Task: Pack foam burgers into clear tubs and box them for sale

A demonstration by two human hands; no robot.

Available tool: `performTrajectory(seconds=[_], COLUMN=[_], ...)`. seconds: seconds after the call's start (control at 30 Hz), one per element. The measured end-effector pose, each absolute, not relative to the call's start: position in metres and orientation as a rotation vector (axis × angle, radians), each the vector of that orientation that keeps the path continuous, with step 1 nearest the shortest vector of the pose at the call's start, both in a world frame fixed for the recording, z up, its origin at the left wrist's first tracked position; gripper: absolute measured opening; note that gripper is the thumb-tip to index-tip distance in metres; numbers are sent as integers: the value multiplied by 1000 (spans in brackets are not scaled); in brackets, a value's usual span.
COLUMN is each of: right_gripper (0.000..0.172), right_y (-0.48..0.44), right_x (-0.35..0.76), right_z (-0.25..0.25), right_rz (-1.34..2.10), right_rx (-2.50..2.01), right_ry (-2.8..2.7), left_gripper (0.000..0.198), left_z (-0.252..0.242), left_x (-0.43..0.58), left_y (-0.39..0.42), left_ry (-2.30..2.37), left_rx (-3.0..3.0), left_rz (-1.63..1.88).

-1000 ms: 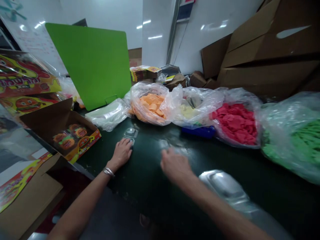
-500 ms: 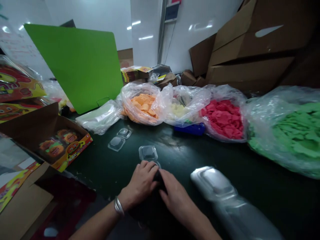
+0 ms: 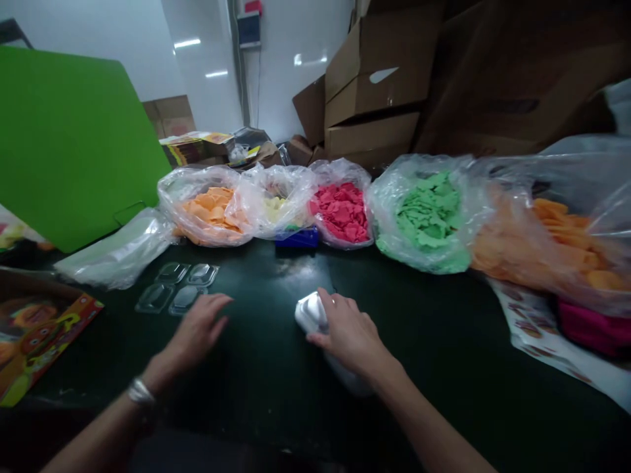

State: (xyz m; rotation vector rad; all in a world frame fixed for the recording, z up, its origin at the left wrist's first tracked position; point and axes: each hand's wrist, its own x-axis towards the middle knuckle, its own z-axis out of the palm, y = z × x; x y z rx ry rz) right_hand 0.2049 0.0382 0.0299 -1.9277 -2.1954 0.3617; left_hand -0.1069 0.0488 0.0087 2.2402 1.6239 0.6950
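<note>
My right hand (image 3: 351, 338) grips a nested stack of clear plastic clamshell containers (image 3: 310, 312), thumb on the near left side and fingers over the top. Most of the stack is hidden under the hand and wrist. My left hand (image 3: 200, 328) is held over the dark table with fingers stretched and thumb apart, holding nothing. Just beyond its fingertips lies an opened clear clamshell (image 3: 187, 299), partly behind the hand. Another opened clamshell (image 3: 155, 297) lies to its left.
Along the back stand plastic bags of orange pieces (image 3: 214, 209), pale yellow pieces (image 3: 279, 209), red pieces (image 3: 341, 210), green pieces (image 3: 431, 210) and more orange pieces (image 3: 566, 240). A blue tray (image 3: 296, 238), green board (image 3: 73, 144), flat plastic bags (image 3: 118, 246) and printed box (image 3: 46, 341) are also here.
The view has swung right. My hands, together at the centre before, have separated; the right one now grips the container stack. A second opened clamshell lies beside the first.
</note>
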Motion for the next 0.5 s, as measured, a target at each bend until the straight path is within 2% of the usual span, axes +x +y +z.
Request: performTrajectory(seconds=[0.1,0.2,0.33,0.5], right_gripper=[66,72,79,81], right_y=[50,56,53,45], right_x=[218,247,272,277], right_z=[33,38,44,54], right_rz=[397,493,663,671], right_rx=[-1926,-1886,-1826,-1745], right_ry=[-2156,-1928,-1700,-1640], left_gripper=[27,29,30,26], left_z=[3,-7,-12,0], left_x=[-20,40,71,83], left_y=[19,13,28,36], left_ry=[1282,1190,1097,1090], left_rx=[1809,1480,1186,1058], left_rz=[679,832,1058,1136])
